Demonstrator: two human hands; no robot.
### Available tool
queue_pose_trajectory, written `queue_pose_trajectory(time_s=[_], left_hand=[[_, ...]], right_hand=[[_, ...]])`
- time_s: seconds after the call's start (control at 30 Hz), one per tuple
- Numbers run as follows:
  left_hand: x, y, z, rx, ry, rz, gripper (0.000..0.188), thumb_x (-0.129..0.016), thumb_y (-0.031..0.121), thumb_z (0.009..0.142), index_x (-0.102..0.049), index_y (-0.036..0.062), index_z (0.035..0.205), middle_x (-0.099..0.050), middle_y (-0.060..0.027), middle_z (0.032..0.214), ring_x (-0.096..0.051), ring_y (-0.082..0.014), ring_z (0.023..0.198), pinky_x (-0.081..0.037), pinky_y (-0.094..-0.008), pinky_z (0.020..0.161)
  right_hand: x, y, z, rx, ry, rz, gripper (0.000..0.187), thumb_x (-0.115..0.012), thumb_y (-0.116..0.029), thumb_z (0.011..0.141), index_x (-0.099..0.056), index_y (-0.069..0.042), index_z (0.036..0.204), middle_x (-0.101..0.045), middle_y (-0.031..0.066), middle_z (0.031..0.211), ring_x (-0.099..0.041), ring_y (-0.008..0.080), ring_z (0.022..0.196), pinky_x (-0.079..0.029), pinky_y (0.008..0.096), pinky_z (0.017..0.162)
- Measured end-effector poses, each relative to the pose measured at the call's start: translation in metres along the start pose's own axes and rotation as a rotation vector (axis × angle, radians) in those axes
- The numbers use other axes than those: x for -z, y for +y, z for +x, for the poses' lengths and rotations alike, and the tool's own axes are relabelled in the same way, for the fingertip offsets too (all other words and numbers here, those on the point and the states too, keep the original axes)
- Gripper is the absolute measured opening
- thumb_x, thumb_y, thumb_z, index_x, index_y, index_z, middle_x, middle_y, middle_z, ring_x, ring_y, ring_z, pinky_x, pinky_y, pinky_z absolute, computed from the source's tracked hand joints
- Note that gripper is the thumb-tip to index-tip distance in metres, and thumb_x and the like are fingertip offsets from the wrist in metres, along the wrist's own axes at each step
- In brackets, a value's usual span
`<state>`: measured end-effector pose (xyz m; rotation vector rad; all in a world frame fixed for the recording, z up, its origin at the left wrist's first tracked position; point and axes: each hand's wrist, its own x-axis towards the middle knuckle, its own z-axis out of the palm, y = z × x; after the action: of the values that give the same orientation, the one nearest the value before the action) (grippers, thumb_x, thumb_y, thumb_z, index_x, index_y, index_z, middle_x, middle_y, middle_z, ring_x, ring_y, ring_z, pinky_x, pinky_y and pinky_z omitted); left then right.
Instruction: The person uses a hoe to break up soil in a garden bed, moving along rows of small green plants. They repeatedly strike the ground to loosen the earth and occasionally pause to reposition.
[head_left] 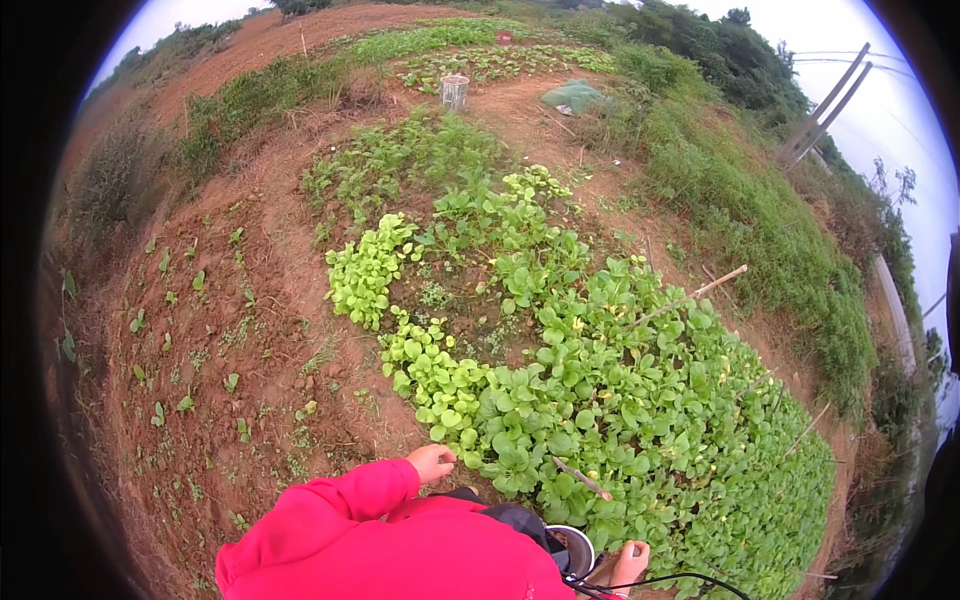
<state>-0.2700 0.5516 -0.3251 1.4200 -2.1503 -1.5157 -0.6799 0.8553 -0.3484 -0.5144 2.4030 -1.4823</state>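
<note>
My left hand [432, 463], at the end of a red sleeve, is beside the near edge of a bed of leafy greens [640, 400]. Its fingers are curled together, and anything between them is too small to make out. Lower right, my right hand [629, 564] is closed above the near plants, with a small pale bit showing at its fingers that I cannot name. Between my hands, close to my body, stands a bucket [573, 548] with a white rim, partly hidden by my clothing. Something brownish shows inside it.
Dry sticks [582, 478] lie among the leaves, and a longer stick [690, 297] slants up. A dark cable [680, 577] runs by my right hand. Left is reddish soil [270, 370] with sparse seedlings. Farther off stand a pale cylindrical container [454, 92] and a heap of green netting [572, 96].
</note>
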Motion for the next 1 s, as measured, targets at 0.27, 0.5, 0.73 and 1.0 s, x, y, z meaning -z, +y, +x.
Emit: queue_pose_trajectory(time_s=[0.27,0.5,0.73,1.0], left_hand=[[-0.004,-0.002,-0.016,0.028,0.072,-0.029,0.028,-0.061,0.023,0.075,-0.061,0.0055,0.097,-0.062,-0.0124,0.093,-0.059,-0.0264,0.088,-0.046,-0.0354,0.079],[-0.027,-0.008,-0.028,0.134,0.034,-0.149,0.029,-0.060,0.022,0.075,-0.060,0.0048,0.099,-0.063,-0.0118,0.093,-0.060,-0.0256,0.088,-0.047,-0.0355,0.078],[-0.062,-0.061,-0.043,0.187,0.202,0.015,0.026,-0.063,0.024,0.071,-0.064,0.0097,0.093,-0.065,-0.0098,0.085,-0.063,-0.0240,0.080,-0.049,-0.0347,0.073],[-0.087,-0.110,-0.090,0.494,0.192,0.101,0.020,-0.060,0.020,0.068,-0.067,0.0164,0.087,-0.066,-0.0058,0.083,-0.063,-0.0211,0.079,-0.050,-0.0334,0.074]], right_hand=[[-0.009,0.012,0.018,-0.049,-0.026,0.120,0.012,-0.056,-0.010,0.079,-0.046,-0.003,0.081,-0.050,0.0047,0.053,-0.048,0.0128,0.040,-0.040,0.0247,0.038],[-0.003,-0.101,-0.006,-0.081,-0.142,-0.139,0.038,-0.059,-0.031,0.078,-0.058,0.002,0.096,-0.061,0.0201,0.092,-0.056,0.0322,0.082,-0.044,0.0388,0.074],[0.014,-0.051,0.033,-0.013,-0.144,-0.295,0.032,-0.053,-0.026,0.078,-0.057,0.002,0.092,-0.061,0.0179,0.084,-0.054,0.0292,0.075,-0.043,0.0381,0.070],[0.019,0.003,0.068,-0.026,-0.210,-0.411,0.033,-0.055,-0.030,0.080,-0.055,-0.001,0.097,-0.058,0.0167,0.091,-0.053,0.0276,0.076,-0.046,0.0373,0.067]])
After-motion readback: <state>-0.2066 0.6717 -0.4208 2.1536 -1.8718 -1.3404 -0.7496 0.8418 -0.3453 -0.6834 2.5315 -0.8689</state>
